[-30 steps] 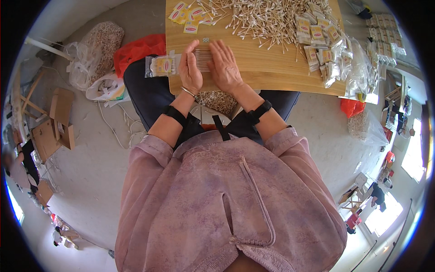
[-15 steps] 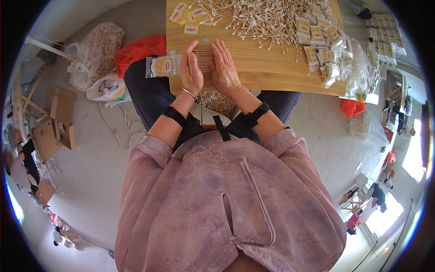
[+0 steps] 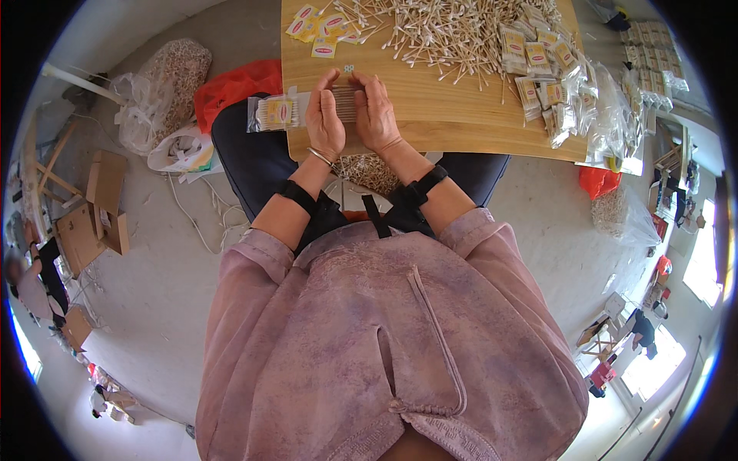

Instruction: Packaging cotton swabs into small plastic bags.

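Observation:
A row of cotton swabs [image 3: 345, 103] lies side by side on the wooden table [image 3: 453, 115] near its front edge, squeezed between my two palms. My left hand [image 3: 326, 123] stands on edge along the swabs' left ends, its fingers curved in at the far side. Along the right ends, my right hand [image 3: 376, 117] bends its fingers inward, so both hands frame the row. A filled clear packet of swabs with a yellow card [image 3: 277, 113] pokes out past the table's left edge, beside my left hand. The swab tips are mostly hidden by my palms.
Loose cotton swabs [image 3: 446, 34] form a large heap at the back. Yellow cards [image 3: 324, 48] lie at the far left. Filled packets [image 3: 538, 58] and clear plastic bags [image 3: 611, 104] crowd the right side. A red bag [image 3: 238, 88] sits left of the table; below are cardboard boxes [image 3: 108, 200].
My right hand has shifted slightly left, and its flat, stretched fingers have bent inward. The swab row looks narrower between the palms. My left hand has barely moved.

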